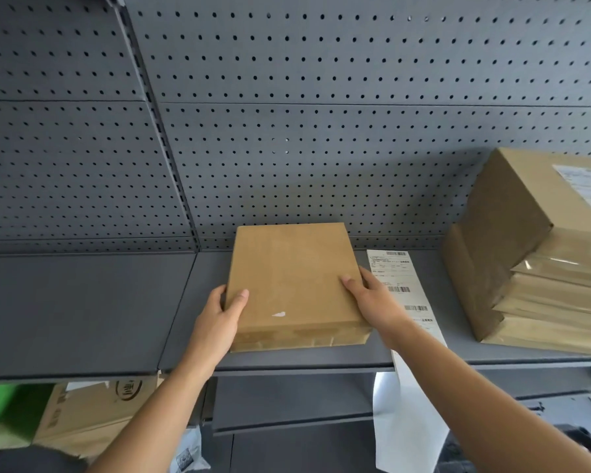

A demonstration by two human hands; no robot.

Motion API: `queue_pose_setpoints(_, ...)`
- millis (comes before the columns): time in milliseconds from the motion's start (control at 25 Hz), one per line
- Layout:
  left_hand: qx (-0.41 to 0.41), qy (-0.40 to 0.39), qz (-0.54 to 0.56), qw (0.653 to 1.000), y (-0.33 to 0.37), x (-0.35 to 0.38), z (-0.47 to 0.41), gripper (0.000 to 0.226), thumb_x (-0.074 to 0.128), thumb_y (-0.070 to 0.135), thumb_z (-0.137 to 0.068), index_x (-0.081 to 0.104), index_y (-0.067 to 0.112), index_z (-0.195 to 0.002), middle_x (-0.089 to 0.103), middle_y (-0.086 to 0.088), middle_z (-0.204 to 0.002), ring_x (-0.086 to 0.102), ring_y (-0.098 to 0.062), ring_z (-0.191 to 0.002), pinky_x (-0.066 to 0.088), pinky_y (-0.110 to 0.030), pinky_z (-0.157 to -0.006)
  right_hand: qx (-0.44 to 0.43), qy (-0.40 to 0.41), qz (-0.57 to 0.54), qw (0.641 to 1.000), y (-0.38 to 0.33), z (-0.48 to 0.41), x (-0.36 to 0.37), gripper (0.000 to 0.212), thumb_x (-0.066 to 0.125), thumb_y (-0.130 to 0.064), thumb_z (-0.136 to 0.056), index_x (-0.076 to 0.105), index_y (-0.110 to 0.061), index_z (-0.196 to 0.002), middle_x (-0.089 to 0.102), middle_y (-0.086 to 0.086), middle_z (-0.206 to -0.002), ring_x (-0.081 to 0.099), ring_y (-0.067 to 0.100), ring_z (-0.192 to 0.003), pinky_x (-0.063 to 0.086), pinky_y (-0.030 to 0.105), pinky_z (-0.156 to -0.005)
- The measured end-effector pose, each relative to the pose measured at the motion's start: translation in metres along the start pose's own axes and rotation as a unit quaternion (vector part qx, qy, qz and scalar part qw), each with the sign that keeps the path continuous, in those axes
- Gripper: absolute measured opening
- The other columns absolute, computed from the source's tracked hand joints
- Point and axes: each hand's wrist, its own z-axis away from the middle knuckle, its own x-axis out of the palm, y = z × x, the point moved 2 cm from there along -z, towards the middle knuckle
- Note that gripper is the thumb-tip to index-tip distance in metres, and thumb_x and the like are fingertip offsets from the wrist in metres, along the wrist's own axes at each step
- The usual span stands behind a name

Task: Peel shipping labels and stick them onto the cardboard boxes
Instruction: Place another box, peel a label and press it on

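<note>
Fingers of the left hand [226,310] and right hand [367,298] clamp opposite sides of a flat cardboard box [292,285] on the grey shelf [82,312], thumbs on top. Label strip [398,288] lies just right, apparently unpeeled. Best to set the box square, top clear, before peeling a label.

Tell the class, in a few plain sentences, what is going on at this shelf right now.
A person holds a flat cardboard box on a grey shelf, the left hand gripping its left edge and the right hand its right edge. The box's top bears no label yet. A strip of shipping labels lies on the shelf just right of the box and hangs over the front edge. Further right stands a stack of boxes, the top one already labelled.
</note>
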Motion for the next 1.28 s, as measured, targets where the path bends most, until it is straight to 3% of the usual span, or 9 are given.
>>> queue_pose_setpoints(120,0.023,0.035,-0.029,0.999,0.006,0.0,0.007,0.062,0.049,0.057,-0.099,0.04,0.025,-0.152,0.053,0.003,-0.149,0.05,-0.024,-0.138,0.04,-0.043,-0.11,-0.026,0.043,0.041,0.998,0.002,0.009,-0.019,0.049,0.044,-0.045,-0.102,0.04,-0.026,-0.147,0.049,-0.008,-0.141,0.048,0.01,-0.119,0.035,0.027,-0.099)
queue_pose_setpoints(240,0.146,0.142,-0.047,0.978,0.02,-0.004,0.03,0.049,0.053,0.038,-0.103,0.043,0.018,-0.147,0.043,0.0,-0.157,0.038,-0.021,-0.146,0.032,-0.043,-0.118,-0.078,0.1,0.231,0.965,0.029,0.028,-0.056,0.049,0.047,-0.042,-0.101,0.042,-0.026,-0.148,0.041,-0.004,-0.152,0.045,0.017,-0.132,0.037,0.034,-0.107)
queue_pose_setpoints(320,0.23,0.156,-0.039,0.96,0.031,0.002,0.047,0.038,0.056,0.025,-0.102,0.049,0.019,-0.139,0.046,0.006,-0.149,0.04,-0.019,-0.142,0.034,-0.042,-0.116,-0.09,0.107,0.346,0.928,0.055,0.045,-0.079,0.051,0.052,-0.042,-0.099,0.044,-0.026,-0.146,0.039,-0.003,-0.152,0.041,0.021,-0.137,0.04,0.038,-0.11)
queue_pose_setpoints(520,0.315,0.044,-0.089,0.944,0.045,0.045,0.066,0.028,0.056,0.028,-0.099,0.059,0.024,-0.127,0.059,0.014,-0.127,0.053,-0.009,-0.121,0.047,-0.035,-0.095,-0.08,0.089,0.451,0.885,0.097,0.073,-0.109,0.057,0.057,-0.048,-0.095,0.043,-0.03,-0.147,0.035,-0.003,-0.156,0.03,0.022,-0.143,0.033,0.039,-0.115)
queue_pose_setpoints(680,0.348,-0.035,-0.104,0.931,0.047,0.078,0.075,0.019,0.057,0.026,-0.099,0.063,0.028,-0.117,0.066,0.016,-0.116,0.06,-0.003,-0.107,0.041,-0.009,-0.087,-0.1,0.096,0.471,0.871,0.11,0.076,-0.112,0.054,0.059,-0.052,-0.091,0.054,-0.032,-0.141,0.04,-0.005,-0.153,0.031,0.02,-0.142,0.03,0.039,-0.116)
queue_pose_setpoints(760,0.361,-0.076,-0.095,0.924,0.047,0.094,0.085,0.016,0.06,0.02,-0.1,0.065,0.028,-0.113,0.068,0.017,-0.107,0.064,-0.005,-0.1,0.043,-0.006,-0.08,-0.107,0.11,0.466,0.871,0.109,0.074,-0.112,0.049,0.061,-0.054,-0.09,0.059,-0.035,-0.135,0.044,-0.007,-0.149,0.035,0.02,-0.139,0.032,0.039,-0.114)
queue_pose_setpoints(960,0.315,-0.195,-0.078,0.926,0.039,0.136,0.102,0.011,0.058,0.03,-0.098,0.069,0.027,-0.098,0.073,0.015,-0.088,0.069,-0.01,-0.083,0.051,-0.021,-0.071,-0.133,0.156,0.465,0.861,0.105,0.068,-0.113,0.031,0.06,-0.047,-0.094,0.069,-0.039,-0.122,0.054,-0.007,-0.138,0.046,0.021,-0.128,0.039,0.039,-0.106)
queue_pose_setpoints(1160,0.222,-0.256,-0.131,0.932,0.023,0.162,0.098,0.009,0.062,0.028,-0.098,0.07,0.026,-0.095,0.074,0.011,-0.087,0.065,-0.006,-0.085,0.053,-0.031,-0.08,-0.12,0.033,0.495,0.86,0.11,0.074,-0.115,0.082,0.055,-0.083,-0.071,0.045,-0.047,-0.143,0.029,-0.005,-0.158,0.021,0.023,-0.147,0.019,0.046,-0.119)
queue_pose_setpoints(1280,0.194,-0.261,-0.141,0.935,0.02,0.168,0.096,0.01,0.062,0.029,-0.098,0.07,0.025,-0.095,0.074,0.01,-0.089,0.065,-0.006,-0.086,0.053,-0.03,-0.082,-0.149,0.002,0.523,0.839,0.116,0.077,-0.12,0.077,0.063,-0.071,-0.076,0.039,-0.05,-0.146,0.024,-0.004,-0.161,0.017,0.022,-0.149,0.022,0.048,-0.121)
